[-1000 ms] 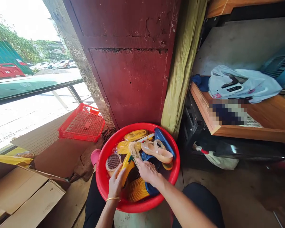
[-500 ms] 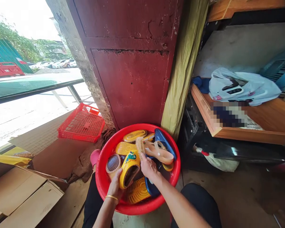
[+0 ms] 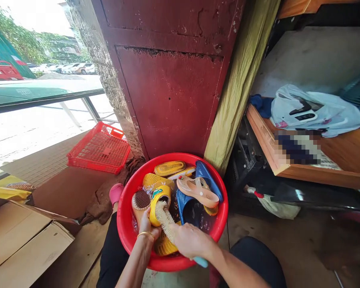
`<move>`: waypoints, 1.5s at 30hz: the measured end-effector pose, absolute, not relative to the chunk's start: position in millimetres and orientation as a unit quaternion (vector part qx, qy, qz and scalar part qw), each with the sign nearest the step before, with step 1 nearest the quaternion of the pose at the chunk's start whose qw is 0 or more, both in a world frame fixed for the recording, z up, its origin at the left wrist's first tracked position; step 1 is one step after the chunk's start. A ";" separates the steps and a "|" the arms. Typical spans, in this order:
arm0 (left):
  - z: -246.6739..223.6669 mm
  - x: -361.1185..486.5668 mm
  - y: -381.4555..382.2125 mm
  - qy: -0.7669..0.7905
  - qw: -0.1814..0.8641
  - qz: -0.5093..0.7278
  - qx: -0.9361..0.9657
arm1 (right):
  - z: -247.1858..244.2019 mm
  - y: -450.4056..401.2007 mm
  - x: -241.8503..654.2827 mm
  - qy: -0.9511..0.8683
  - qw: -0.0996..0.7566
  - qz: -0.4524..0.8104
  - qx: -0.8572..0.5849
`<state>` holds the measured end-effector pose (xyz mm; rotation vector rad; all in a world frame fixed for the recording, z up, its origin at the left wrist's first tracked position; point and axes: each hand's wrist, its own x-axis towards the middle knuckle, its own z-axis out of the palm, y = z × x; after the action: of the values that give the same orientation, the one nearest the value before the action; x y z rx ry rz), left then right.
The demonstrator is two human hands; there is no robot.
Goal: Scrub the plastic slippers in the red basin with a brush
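My left hand [image 3: 148,226] grips a yellow slipper [image 3: 154,216] with a green figure on its strap. In my right hand [image 3: 192,241] is a scrub brush [image 3: 165,220] with pale bristles and a light blue handle end; the bristles are at the slipper's opening. Both hands are over a red basin [image 3: 124,240] of water. Around them lie a beige sandal [image 3: 198,190], blue slippers [image 3: 184,202], several yellow slippers [image 3: 169,168] and a beige shoe with a dark sole patch [image 3: 142,200]. My left fingers are partly hidden by the slipper.
Behind the basin stands a dark red door [image 3: 174,104] beside a yellowish cloth-covered post [image 3: 237,92]. A red plastic crate [image 3: 100,148] and cardboard boxes [image 3: 24,228] are on the left. To the right is a wooden tray [image 3: 306,170] bearing a white plastic bag [image 3: 318,112].
My right hand has brought the brush down and toward me, from near the beige sandal to the yellow slipper's opening. The slipper has tilted and shifted slightly left in my left hand.
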<state>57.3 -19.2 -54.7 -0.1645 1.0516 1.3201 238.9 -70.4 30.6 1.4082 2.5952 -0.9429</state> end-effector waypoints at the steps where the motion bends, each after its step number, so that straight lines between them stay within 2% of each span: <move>1: -54.0 59.6 -20.2 0.475 0.652 0.587 -0.070 | 32.3 -59.7 240.4 0.815 0.021 -0.354 0.458; 4: -50.7 69.7 -25.3 0.499 0.630 0.593 -0.036 | 27.8 -32.3 234.0 0.731 -0.027 -0.464 0.500; 7: -48.1 80.8 -29.7 0.523 0.612 0.593 0.022 | 14.0 -18.1 216.9 0.693 -0.094 -0.448 0.557; 10: -47.4 85.2 -30.6 0.536 0.595 0.597 0.050 | 1.7 -12.5 205.7 0.678 -0.117 -0.443 0.574; 13: -48.6 81.6 -29.2 0.543 0.579 0.607 0.045 | -4.4 -11.3 211.1 0.677 -0.105 -0.484 0.545; 17: -51.3 74.4 -27.7 0.534 0.582 0.613 0.011 | -1.9 -19.4 232.7 0.699 -0.037 -0.554 0.452; 19: -52.3 72.5 -27.3 0.526 0.589 0.614 0.006 | 5.7 -27.8 244.3 0.743 -0.009 -0.526 0.413; 22: -52.4 70.2 -26.5 0.501 0.607 0.617 0.007 | 25.5 -40.3 263.0 0.825 0.023 -0.419 0.379; 26: -48.3 63.7 -25.8 0.463 0.630 0.623 -0.029 | 49.0 -49.5 285.6 0.845 0.044 -0.346 0.406; 31: -43.0 56.5 -27.8 0.433 0.679 0.590 -0.055 | 35.1 -59.0 274.1 0.842 -0.044 -0.253 0.475; 38: -37.8 55.1 -27.1 0.459 0.690 0.556 -0.055 | 3.1 -40.8 232.9 0.862 -0.050 -0.140 0.485; 45: -37.4 56.5 -38.5 0.474 0.725 0.497 0.058 | 6.7 12.1 243.2 0.769 -0.172 -0.173 0.590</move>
<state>56.5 -38.5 -37.4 0.1271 1.0452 1.0967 243.2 12.1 6.7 2.0901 2.7243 -0.6136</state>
